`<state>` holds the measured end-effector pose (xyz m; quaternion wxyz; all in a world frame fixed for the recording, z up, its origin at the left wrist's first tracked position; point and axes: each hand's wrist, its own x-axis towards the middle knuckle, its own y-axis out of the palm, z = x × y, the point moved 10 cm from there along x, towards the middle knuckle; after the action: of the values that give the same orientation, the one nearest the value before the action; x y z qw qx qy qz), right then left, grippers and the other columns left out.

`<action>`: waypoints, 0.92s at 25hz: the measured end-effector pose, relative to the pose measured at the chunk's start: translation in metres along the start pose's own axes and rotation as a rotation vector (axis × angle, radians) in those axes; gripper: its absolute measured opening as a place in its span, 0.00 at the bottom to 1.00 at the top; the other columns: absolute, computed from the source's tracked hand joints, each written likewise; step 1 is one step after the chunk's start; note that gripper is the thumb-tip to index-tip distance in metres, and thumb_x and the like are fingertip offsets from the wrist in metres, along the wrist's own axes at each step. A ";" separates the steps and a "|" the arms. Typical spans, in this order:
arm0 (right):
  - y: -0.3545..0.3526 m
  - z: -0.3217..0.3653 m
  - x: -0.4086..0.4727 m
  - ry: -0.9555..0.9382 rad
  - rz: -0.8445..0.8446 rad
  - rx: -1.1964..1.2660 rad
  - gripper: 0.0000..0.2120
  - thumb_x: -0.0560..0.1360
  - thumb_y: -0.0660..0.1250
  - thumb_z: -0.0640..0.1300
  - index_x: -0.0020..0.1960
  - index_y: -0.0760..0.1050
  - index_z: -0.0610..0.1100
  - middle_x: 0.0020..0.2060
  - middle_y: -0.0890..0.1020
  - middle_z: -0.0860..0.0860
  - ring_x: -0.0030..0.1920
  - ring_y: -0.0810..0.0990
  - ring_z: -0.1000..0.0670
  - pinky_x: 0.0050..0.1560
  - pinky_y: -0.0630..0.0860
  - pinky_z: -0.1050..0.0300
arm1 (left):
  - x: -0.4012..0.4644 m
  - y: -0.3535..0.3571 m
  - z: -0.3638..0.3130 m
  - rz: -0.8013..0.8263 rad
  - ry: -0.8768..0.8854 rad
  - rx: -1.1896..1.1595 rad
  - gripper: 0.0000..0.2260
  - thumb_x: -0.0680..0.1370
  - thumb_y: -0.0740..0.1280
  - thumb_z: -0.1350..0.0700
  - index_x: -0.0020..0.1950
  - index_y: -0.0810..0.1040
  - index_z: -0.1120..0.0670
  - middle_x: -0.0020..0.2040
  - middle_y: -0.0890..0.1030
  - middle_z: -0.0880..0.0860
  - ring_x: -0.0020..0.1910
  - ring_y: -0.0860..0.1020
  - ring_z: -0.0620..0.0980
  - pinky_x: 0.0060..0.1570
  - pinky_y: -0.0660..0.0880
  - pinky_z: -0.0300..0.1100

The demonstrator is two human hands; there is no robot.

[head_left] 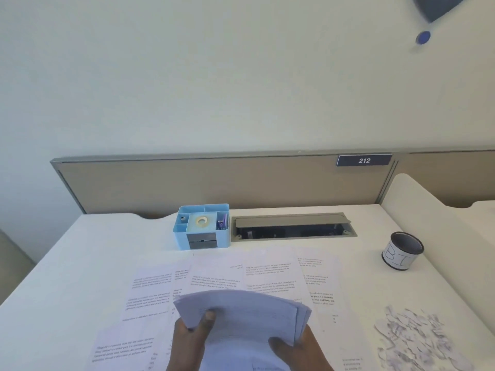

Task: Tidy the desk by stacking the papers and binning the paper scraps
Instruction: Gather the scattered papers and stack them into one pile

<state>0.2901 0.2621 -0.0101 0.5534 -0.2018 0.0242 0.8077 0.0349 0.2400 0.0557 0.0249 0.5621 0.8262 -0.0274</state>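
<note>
A gathered stack of papers [242, 314] is lifted above the desk at the bottom centre. My left hand [191, 341] grips its left edge with the thumb on top. My right hand [297, 352] grips its right edge, also thumb on top. Several loose printed sheets [270, 274] lie fanned out on the white desk [80, 258] beneath and around the stack. A pile of torn paper scraps [417, 341] lies at the lower right. A small dark round bin [402, 250] with a white label stands open at the right.
A light blue desk organiser [202, 227] holding a tape roll stands behind the sheets. To its right is an open grey cable hatch [293, 227]. A beige partition [214, 183] with a "212" plate closes the back of the desk.
</note>
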 end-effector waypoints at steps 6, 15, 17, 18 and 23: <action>0.003 0.029 -0.019 -0.150 -0.014 0.066 0.23 0.72 0.67 0.41 0.59 0.79 0.65 0.51 0.86 0.55 0.55 0.84 0.55 0.53 0.81 0.58 | -0.016 0.018 0.012 0.155 -0.101 -0.077 0.31 0.56 0.84 0.34 0.55 0.86 0.44 0.53 0.88 0.54 0.52 0.87 0.53 0.44 0.83 0.42; -0.003 0.020 -0.026 -0.050 -0.045 0.194 0.10 0.72 0.69 0.45 0.51 0.85 0.51 0.45 0.82 0.34 0.44 0.75 0.43 0.42 0.72 0.48 | -0.020 -0.003 -0.041 -0.040 0.062 -0.114 0.34 0.59 0.82 0.34 0.54 0.82 0.56 0.42 0.85 0.48 0.39 0.83 0.46 0.36 0.80 0.37; -0.004 0.030 -0.027 -0.087 -0.060 0.198 0.11 0.71 0.69 0.46 0.51 0.84 0.52 0.44 0.82 0.37 0.43 0.77 0.46 0.41 0.73 0.50 | -0.022 -0.005 -0.066 -0.108 0.145 -0.181 0.26 0.65 0.77 0.37 0.55 0.79 0.51 0.46 0.84 0.51 0.45 0.82 0.48 0.41 0.79 0.39; -0.004 0.035 -0.028 -0.110 -0.061 0.200 0.13 0.70 0.69 0.47 0.52 0.83 0.56 0.43 0.83 0.41 0.42 0.78 0.49 0.42 0.75 0.52 | -0.023 -0.003 -0.076 -0.140 0.175 -0.185 0.23 0.66 0.76 0.37 0.54 0.78 0.48 0.47 0.83 0.52 0.46 0.81 0.48 0.44 0.79 0.41; 0.001 0.044 -0.033 -0.167 -0.049 0.170 0.10 0.69 0.66 0.44 0.48 0.81 0.52 0.32 0.73 0.49 0.34 0.68 0.48 0.35 0.65 0.51 | -0.025 -0.001 -0.092 -0.285 0.176 -0.073 0.19 0.65 0.76 0.39 0.52 0.75 0.39 0.41 0.81 0.44 0.41 0.78 0.41 0.47 0.73 0.41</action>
<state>0.2864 0.2441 0.0417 0.5881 -0.0869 0.0414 0.8031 0.0423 0.2232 0.1496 -0.0312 0.4380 0.8971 0.0489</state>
